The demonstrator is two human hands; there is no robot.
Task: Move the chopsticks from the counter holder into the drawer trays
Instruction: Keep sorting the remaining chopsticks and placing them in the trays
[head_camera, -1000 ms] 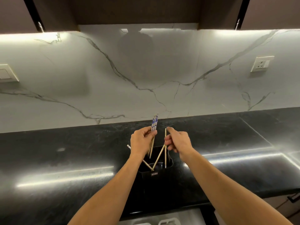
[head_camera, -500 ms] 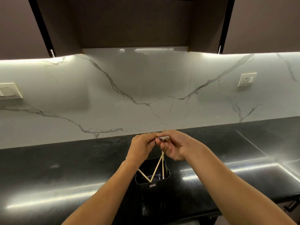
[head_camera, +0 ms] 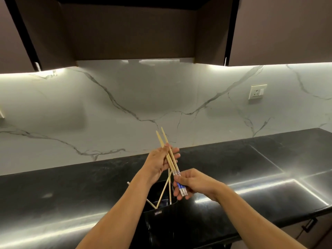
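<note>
**Two chopsticks held in both hands above the holder**

Item 1, task thing. One pair of chopsticks (head_camera: 166,139) is clear of the holder (head_camera: 167,219) and held in the air just above it. The pair lies close together and tilted, pale tapered tips pointing up and to the left, blue-and-white patterned ends pointing down and to the right.

Item 2, left hand (head_camera: 158,164). It is raised over the holder with the palm turned towards the camera. The pair crosses its fingers, and its grip is closed on the pale middle part, thumb against the sticks.

Item 3, right hand (head_camera: 195,185). It sits lower and to the right, just beside the holder's far rim. Its fingers are curled round the patterned ends, so this grip is clamped on the same pair.

Item 4, holder. A black, box-shaped container stands upright on the dark polished table (head_camera: 71,198), a small label on its near wall. Other chopsticks (head_camera: 162,192) stand inside it, leaning in different directions; one leans left behind the left forearm. Exact count cannot be told.

Item 5, surroundings. A white veined backsplash (head_camera: 125,97) runs behind the table and carries a wall socket (head_camera: 257,92) on the right. Dark upper cabinets (head_camera: 125,33) hang overhead, with a lit strip beneath them
</note>
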